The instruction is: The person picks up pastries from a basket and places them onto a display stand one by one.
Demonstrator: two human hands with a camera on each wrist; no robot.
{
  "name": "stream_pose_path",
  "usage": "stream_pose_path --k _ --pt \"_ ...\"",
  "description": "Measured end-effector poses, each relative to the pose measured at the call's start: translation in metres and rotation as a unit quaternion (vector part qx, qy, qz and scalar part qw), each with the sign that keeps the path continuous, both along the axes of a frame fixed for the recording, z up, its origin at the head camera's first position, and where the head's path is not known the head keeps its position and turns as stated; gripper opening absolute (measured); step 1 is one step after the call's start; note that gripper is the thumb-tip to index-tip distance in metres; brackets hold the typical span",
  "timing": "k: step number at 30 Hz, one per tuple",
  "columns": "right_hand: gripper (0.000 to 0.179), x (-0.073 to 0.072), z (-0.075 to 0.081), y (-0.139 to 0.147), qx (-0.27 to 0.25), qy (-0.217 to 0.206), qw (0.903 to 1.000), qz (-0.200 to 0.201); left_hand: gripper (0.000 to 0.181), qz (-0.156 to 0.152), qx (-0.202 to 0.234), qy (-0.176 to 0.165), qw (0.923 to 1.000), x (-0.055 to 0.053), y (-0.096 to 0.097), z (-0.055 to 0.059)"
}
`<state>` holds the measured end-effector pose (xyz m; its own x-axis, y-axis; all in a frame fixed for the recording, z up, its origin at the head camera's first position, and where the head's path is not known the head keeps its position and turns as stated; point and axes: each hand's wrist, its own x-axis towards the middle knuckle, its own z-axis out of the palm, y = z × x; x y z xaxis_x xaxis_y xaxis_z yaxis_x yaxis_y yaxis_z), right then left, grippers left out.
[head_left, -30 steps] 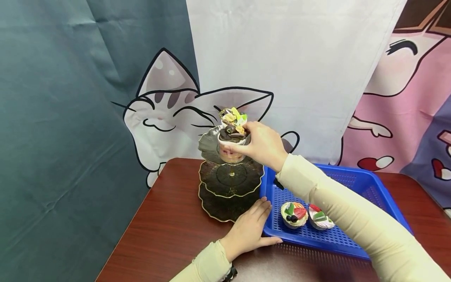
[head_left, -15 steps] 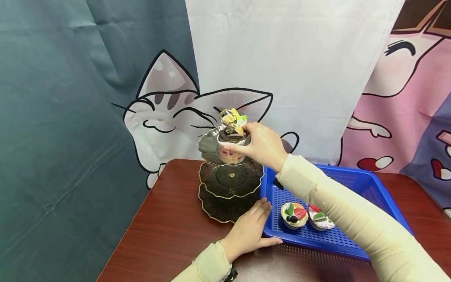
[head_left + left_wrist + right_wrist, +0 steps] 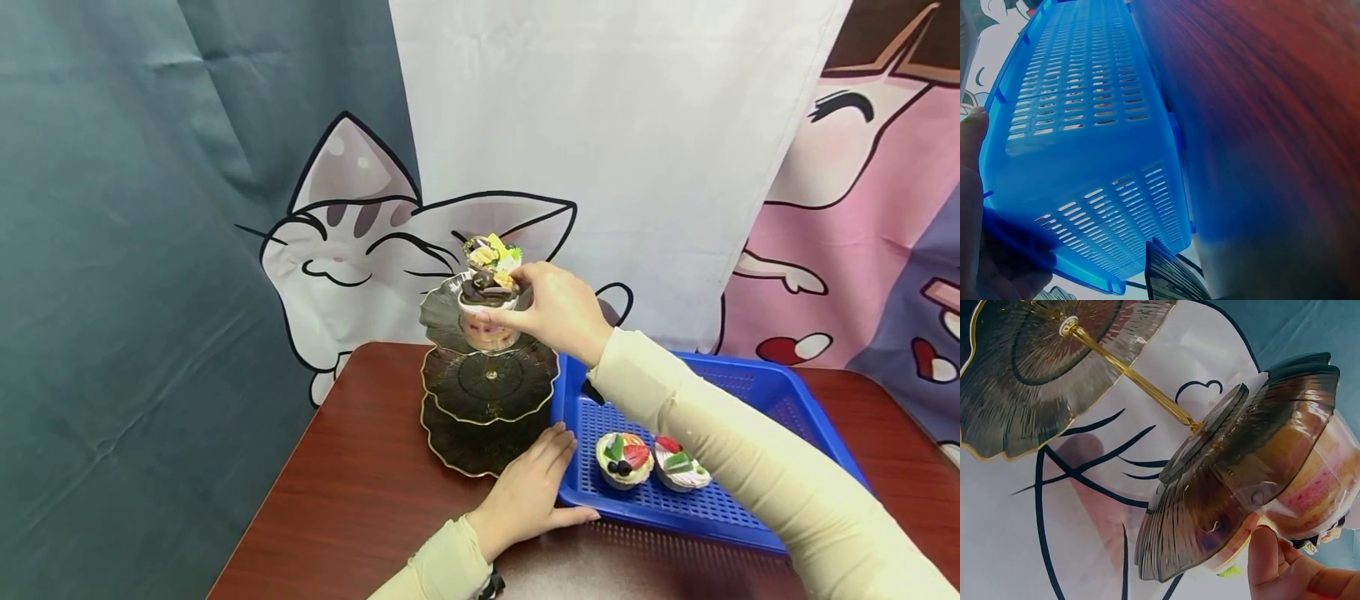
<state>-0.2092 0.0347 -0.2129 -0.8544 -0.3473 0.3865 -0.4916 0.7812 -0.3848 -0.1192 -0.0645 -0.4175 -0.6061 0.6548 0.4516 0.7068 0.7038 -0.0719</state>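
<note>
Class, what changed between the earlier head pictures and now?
Only the whole view shifted slightly; no grip changed. The right hand still holds the chocolate-topped cup at the stand's top tier, the left hand still touches the blue basket, and two cupcakes remain inside.

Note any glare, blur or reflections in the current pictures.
Head: pale glare on the table near the bottom edge; left wrist: table soft toward lower right, bluish reflection beside the basket; right wrist: glossy highlights across the tiered stand.
</note>
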Motion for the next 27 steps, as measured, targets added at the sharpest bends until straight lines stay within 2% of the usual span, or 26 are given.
stream_pose_path --k 11,27 --pt "0.067 0.004 0.003 0.007 -0.026 -0.021 0.9995 0.001 0.084 -0.002 0.005 0.0 1.0 0.0 0.0 -0.001" --pt "0.062 0.011 0.0 0.037 -0.057 -0.009 0.9983 0.004 0.086 0.001 0.002 0.021 0.9998 -0.002 0.001 -0.001"
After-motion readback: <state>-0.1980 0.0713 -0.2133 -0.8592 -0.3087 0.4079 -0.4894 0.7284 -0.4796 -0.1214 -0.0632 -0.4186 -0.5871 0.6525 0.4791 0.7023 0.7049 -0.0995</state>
